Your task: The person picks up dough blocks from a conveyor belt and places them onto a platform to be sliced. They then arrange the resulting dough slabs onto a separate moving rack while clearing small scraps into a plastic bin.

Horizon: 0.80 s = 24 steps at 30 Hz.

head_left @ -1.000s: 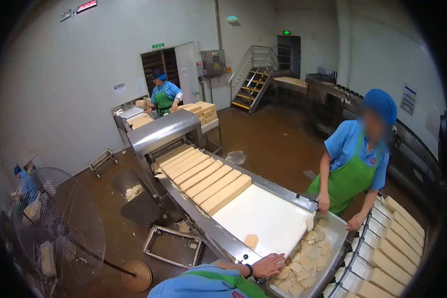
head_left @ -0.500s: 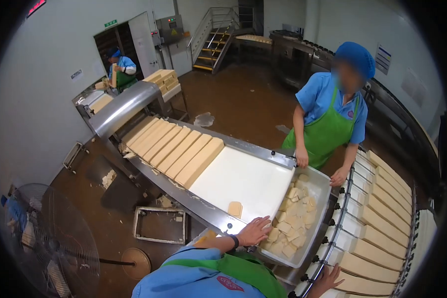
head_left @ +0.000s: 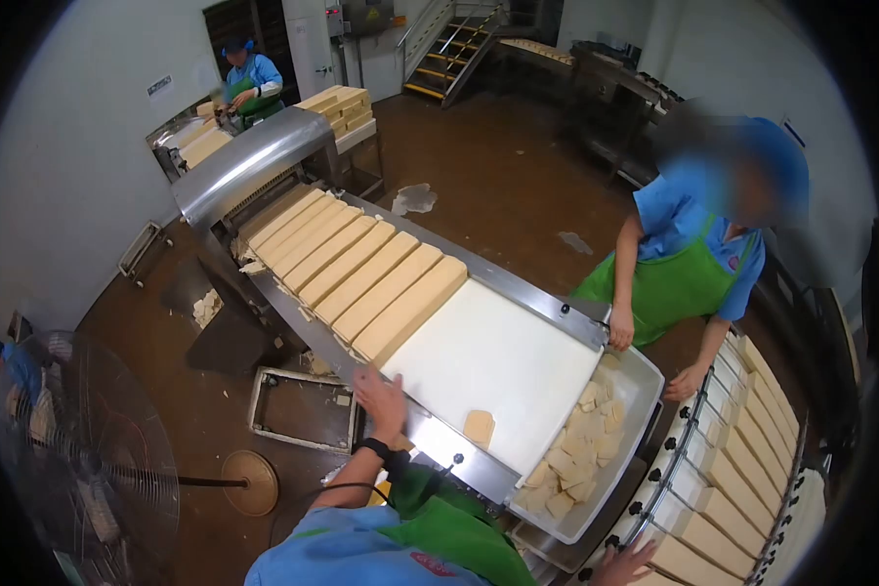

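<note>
My left hand (head_left: 381, 402) is open, fingers spread, at the near metal edge of the white conveyor belt (head_left: 506, 357). Its fingertips come close to the end of the nearest long pale block (head_left: 415, 311) in a row lying across that belt. One pale slice (head_left: 479, 427) rests near the belt's low end. At the bottom right, my right hand (head_left: 623, 565) has its fingers apart beside the rail of a second conveyor (head_left: 689, 477), close to the pale blocks (head_left: 718, 535) lying on it. A white bin (head_left: 645, 400) full of loose pale slices (head_left: 576, 449) stands between the two conveyors.
Across the bin stands a co-worker (head_left: 684, 264) in a green apron, hands at the bin and the conveyor rail. A metal hood (head_left: 249, 161) spans the belt; another person (head_left: 254, 83) works behind it. A large fan (head_left: 78, 459) and metal frame (head_left: 303, 410) are at left.
My left hand has moved left from the belt's end by the bin to the side edge near the blocks. The row of blocks has advanced slightly. The co-worker leans further right.
</note>
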Tool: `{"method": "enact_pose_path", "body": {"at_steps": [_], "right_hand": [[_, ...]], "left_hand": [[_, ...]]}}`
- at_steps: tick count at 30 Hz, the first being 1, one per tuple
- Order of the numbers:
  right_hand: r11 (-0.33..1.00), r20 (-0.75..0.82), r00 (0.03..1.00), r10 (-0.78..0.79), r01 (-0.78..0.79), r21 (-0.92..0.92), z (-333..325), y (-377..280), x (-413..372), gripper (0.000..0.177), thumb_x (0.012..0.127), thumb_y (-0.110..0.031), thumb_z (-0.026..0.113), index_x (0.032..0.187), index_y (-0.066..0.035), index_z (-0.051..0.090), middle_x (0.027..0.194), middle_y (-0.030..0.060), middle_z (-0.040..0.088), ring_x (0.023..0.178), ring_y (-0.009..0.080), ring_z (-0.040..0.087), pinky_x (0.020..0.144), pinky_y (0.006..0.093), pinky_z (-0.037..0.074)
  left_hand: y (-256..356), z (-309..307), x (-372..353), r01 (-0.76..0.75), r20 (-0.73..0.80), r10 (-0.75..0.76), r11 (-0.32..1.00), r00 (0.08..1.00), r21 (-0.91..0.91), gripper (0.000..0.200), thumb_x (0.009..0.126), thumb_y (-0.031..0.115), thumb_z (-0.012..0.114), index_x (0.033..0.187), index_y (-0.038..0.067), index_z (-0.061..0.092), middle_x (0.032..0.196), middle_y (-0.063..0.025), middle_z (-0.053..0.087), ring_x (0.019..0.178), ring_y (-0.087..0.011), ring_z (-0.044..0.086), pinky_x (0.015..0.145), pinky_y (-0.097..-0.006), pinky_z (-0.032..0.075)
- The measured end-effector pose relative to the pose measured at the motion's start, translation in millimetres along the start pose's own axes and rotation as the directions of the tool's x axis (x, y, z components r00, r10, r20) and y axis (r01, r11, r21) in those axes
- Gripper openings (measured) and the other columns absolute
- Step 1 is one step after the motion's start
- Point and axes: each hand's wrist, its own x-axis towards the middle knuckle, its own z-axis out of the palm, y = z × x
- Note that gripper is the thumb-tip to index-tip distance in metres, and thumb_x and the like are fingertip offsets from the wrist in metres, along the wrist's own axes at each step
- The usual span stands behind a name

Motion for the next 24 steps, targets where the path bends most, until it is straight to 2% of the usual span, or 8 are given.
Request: {"method": "enact_pose_path", "body": {"at_steps": [2,4,7,9,12,17,20,24], "right_hand": [[0.869,0.035,0.997,0.069,-0.077,0.488,-131,-98,65,0.051,0.08,-0.011,0.068,0.13,-0.004,0.058,0.135,0.0222,0.05,0.128,0.0419,0.043,0.111,0.0549,0.024],[0.678,0.025,0.99,-0.137,0.075,0.731,-106,-150,96,0.053,0.077,-0.01,0.073,0.128,-0.005,0.058,0.127,0.0238,0.052,0.121,0.0402,0.047,0.108,0.0513,0.03],[0.451,-0.051,0.889,-0.455,0.28,0.848,-134,-272,169,0.055,0.083,-0.011,0.069,0.133,0.001,0.052,0.119,0.0235,0.053,0.114,0.0392,0.048,0.102,0.0486,0.033],[0.311,-0.171,0.803,-0.571,0.404,0.86,-119,-350,215,0.053,0.085,-0.015,0.069,0.133,0.0,0.052,0.117,0.0217,0.054,0.113,0.0373,0.049,0.101,0.0476,0.035],[0.236,-0.267,0.752,-0.603,0.488,0.84,-99,-464,274,0.049,0.085,-0.018,0.068,0.129,0.0,0.055,0.117,0.0186,0.054,0.112,0.0352,0.049,0.096,0.0477,0.039],[0.364,-0.174,0.765,-0.621,0.477,0.8,-64,-587,336,0.054,0.082,-0.024,0.071,0.128,0.0,0.056,0.119,0.0153,0.051,0.115,0.0315,0.045,0.096,0.0479,0.035],[0.542,-0.044,0.762,-0.646,0.498,0.678,-59,-615,349,0.053,0.081,-0.029,0.072,0.123,-0.001,0.058,0.119,0.0133,0.051,0.116,0.0292,0.043,0.097,0.0502,0.032],[0.621,-0.055,0.817,-0.574,0.478,0.622,-57,-631,355,0.051,0.082,-0.036,0.07,0.119,-0.002,0.06,0.12,0.0124,0.052,0.118,0.0282,0.043,0.097,0.0524,0.031]], "left_hand": [[-18,-6,34,0.034,0.026,-0.033,0.998,0.999,-0.06,0.069,0.08,0.02,0.075,0.137,0.0,0.041,0.133,-0.027,0.037,0.125,-0.0433,0.037,0.105,-0.052,0.032],[-25,0,57,0.028,0.077,-0.021,0.995,0.997,-0.095,0.073,0.078,0.02,0.077,0.137,0.0,0.04,0.131,-0.0271,0.036,0.123,-0.044,0.04,0.102,-0.0509,0.035],[-34,15,83,-0.029,0.174,0.049,0.993,0.983,-0.114,0.077,0.073,0.017,0.081,0.136,0.0,0.041,0.127,-0.0262,0.037,0.116,-0.045,0.046,0.096,-0.0481,0.042],[-27,17,89,-0.064,0.208,0.078,0.995,0.975,-0.076,0.077,0.071,0.016,0.083,0.135,0.0,0.042,0.125,-0.0254,0.038,0.113,-0.0444,0.049,0.094,-0.0468,0.044],[-13,11,91,-0.08,0.235,0.083,0.997,0.968,-0.022,0.077,0.07,0.016,0.083,0.133,0.001,0.044,0.124,-0.024,0.04,0.111,-0.0432,0.051,0.093,-0.0464,0.046],[2,2,94,-0.037,0.318,0.03,0.999,0.948,0.018,0.08,0.069,0.019,0.083,0.135,0.001,0.042,0.123,-0.0219,0.04,0.111,-0.0418,0.051,0.092,-0.0459,0.046],[1,3,93,-0.043,0.338,0.042,0.999,0.94,-0.006,0.082,0.068,0.02,0.084,0.136,0.001,0.041,0.124,-0.0212,0.039,0.111,-0.0409,0.052,0.092,-0.0454,0.046],[2,3,92,-0.036,0.356,0.035,0.999,0.934,-0.004,0.084,0.068,0.021,0.084,0.137,0.001,0.04,0.123,-0.021,0.039,0.112,-0.0412,0.05,0.092,-0.0465,0.045]]}}
